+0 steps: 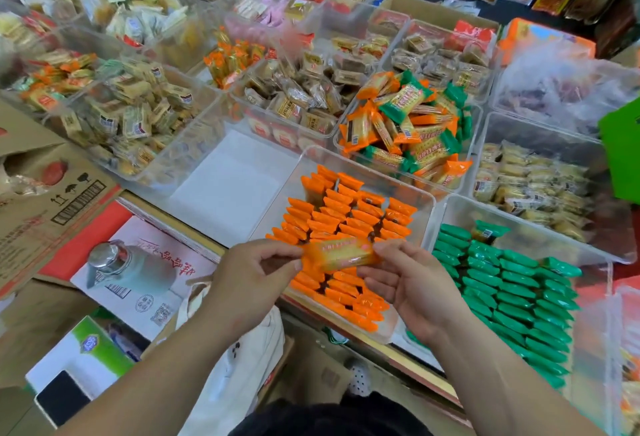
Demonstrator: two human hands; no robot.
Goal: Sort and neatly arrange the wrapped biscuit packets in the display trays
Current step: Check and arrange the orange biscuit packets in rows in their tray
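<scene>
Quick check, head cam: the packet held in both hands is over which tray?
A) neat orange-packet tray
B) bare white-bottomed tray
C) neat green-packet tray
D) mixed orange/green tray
A: the orange packet, pinched at its ends by the left hand and right hand, sits above the rows in the orange-packet tray.

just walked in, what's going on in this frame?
A person is sorting biscuit packets. The left hand and right hand each pinch one end of an orange packet, held above the orange tray, where orange packets stand in neat rows. The green tray beside it is likewise filled in rows. The mixed tray behind holds a jumbled pile of both colours, not yet sorted.
</scene>
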